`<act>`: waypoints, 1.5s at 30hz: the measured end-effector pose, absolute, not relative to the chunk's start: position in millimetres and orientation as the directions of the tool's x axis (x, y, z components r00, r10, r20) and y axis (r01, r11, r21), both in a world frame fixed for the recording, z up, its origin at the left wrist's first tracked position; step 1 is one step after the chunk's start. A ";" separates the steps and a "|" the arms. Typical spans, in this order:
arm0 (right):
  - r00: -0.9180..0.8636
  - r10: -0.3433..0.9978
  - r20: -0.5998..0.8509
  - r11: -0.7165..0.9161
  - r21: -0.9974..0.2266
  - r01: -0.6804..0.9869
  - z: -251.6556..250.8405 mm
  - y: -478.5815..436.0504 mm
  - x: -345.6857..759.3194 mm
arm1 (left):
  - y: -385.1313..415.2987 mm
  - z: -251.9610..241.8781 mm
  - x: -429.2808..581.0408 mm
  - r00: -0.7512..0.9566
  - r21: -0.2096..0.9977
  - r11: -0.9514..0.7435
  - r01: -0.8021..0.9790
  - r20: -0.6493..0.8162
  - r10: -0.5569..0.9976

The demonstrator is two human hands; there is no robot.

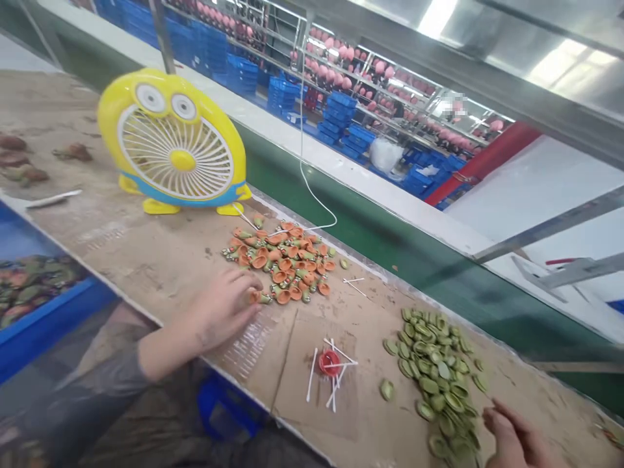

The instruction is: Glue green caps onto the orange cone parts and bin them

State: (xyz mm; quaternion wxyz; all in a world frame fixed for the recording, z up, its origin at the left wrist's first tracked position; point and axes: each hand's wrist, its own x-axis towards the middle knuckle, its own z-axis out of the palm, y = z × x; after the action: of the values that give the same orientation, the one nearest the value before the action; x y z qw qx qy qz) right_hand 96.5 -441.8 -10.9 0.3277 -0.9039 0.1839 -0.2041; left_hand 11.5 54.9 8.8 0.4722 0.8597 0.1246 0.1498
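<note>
right hand: the right hand (511, 435) comes in at the bottom right corner, cut by the frame edge. its fingers stretch flat and loose toward the near end of the green shells, touching them or just short of them.
right grip: wide and slack, with nothing between the fingers as far as shows.
left hand: the left hand (221, 312) lies palm down just past the counter's near edge, forearm bare below a dark sleeve. the wrist is low and the fingers curl onto the near rim of the orange pieces.
left grip: narrow, fingertips bunched at one piece on the heap's rim. cannot tell whether it is gripped or only touched.
green shells: a long heap of small olive green shells (433, 370) lies on the counter (146, 260), right of centre, with one shell apart on its left.
between the hands: cotton swabs (312, 374) lie scattered around a small red cap (329, 362). a clear ribbed plastic sheet (248, 344) is just beside the left hand.
orange pieces: a loose heap of small orange pieces (283, 260) with green stems lies at centre, well apart from the green heap.
progress: both heaps are large and unmixed, so most looks undone. a blue bin (43, 312) at the left holds blurred green and orange bits, perhaps finished ones.
farther: a yellow cartoon desk fan (173, 143) stands behind the orange heap, its white cable (312, 188) trailing over a green conveyor belt (390, 240). blue crates (341, 110) and racks of pink items (336, 49) lie beyond.
</note>
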 end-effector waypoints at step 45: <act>0.977 0.068 0.202 -0.192 -0.958 0.211 -15.8 -232.8 20.1 | -33.1 -46.2 4.0 0.998 0.935 0.351 0.049 -0.033 -0.051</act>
State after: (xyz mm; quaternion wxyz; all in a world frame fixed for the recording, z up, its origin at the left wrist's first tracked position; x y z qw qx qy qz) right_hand 20.1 -232.8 -15.8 0.6292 -0.7698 -0.0907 -0.0571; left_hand 4.0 -33.1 -46.2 0.8218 0.5689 -0.0010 -0.0303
